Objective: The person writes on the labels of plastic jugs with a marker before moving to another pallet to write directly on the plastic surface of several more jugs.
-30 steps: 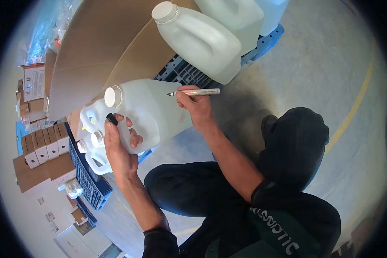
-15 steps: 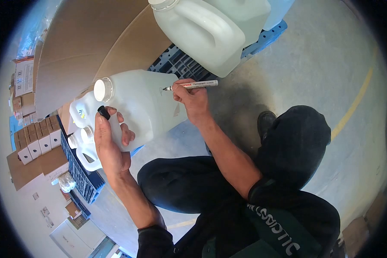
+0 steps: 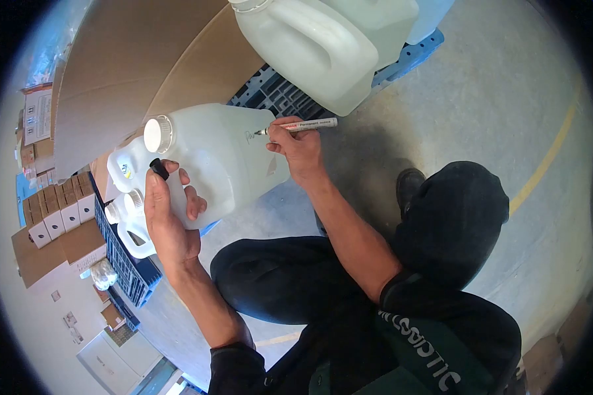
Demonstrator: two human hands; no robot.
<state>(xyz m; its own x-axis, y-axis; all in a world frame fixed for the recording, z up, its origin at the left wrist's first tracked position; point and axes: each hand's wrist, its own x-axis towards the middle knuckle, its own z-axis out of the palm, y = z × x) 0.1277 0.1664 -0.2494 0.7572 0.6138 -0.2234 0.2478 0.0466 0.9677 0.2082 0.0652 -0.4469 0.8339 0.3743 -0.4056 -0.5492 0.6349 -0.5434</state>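
The left hand (image 3: pixel 171 224) clasps a translucent white plastic jug (image 3: pixel 224 161) by its handle; the right hand (image 3: pixel 298 150) pinches a silver permanent marker (image 3: pixel 300 125), tip on the jug. Bracing it firmly should keep strokes clean.

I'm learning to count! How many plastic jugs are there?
7: the held jug in the left hand, three jugs up top, three jugs at left behind it; others may be hidden.

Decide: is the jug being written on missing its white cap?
No, the white cap sits on the neck of the jug while the right hand presses the marker to its side.
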